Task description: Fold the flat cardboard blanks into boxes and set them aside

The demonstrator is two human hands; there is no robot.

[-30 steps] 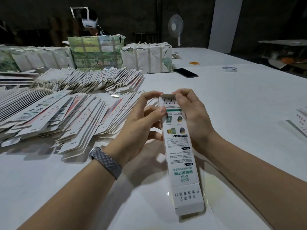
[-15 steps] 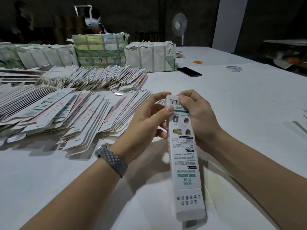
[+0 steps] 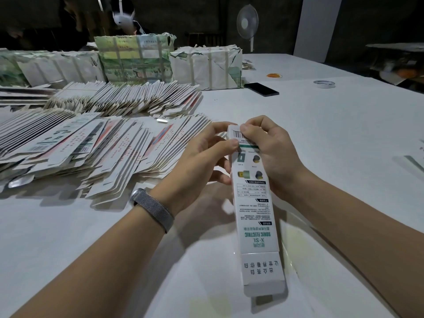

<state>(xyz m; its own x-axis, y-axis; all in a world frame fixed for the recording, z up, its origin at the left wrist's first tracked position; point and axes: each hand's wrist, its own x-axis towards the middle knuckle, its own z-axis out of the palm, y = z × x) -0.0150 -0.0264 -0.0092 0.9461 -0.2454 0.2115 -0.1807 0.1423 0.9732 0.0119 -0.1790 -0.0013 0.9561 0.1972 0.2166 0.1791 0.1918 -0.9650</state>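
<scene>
Head view looks down on a long white box [image 3: 254,203] held up over the white table [image 3: 344,134]. Both hands hold it at its far end, where the barcode is. The left hand [image 3: 202,161] is curled round the left side of the box, with its thumb pressed on the front face just under the barcode and its fingers tucked behind. The right hand [image 3: 273,152] is curled round the right side, with its thumb pressed on the top edge beside the barcode. So both hands are clamped on the box. The near end of the box hangs toward the person, and its end flap [image 3: 263,274] sticks out flat and is not tucked in. Green words and small pictures are printed on the front.

A grey band [image 3: 152,208] sits on the left wrist. To the left, lots of flat blanks [image 3: 91,145] lie spread in rows on the table. Behind them stand wrapped bundles [image 3: 206,65] tied with straps. Farther back on the table lie a dark phone [image 3: 261,89], a roll of tape [image 3: 324,84] and a small orange thing [image 3: 274,75]. A white fan [image 3: 247,21] stands in the dark at the back.
</scene>
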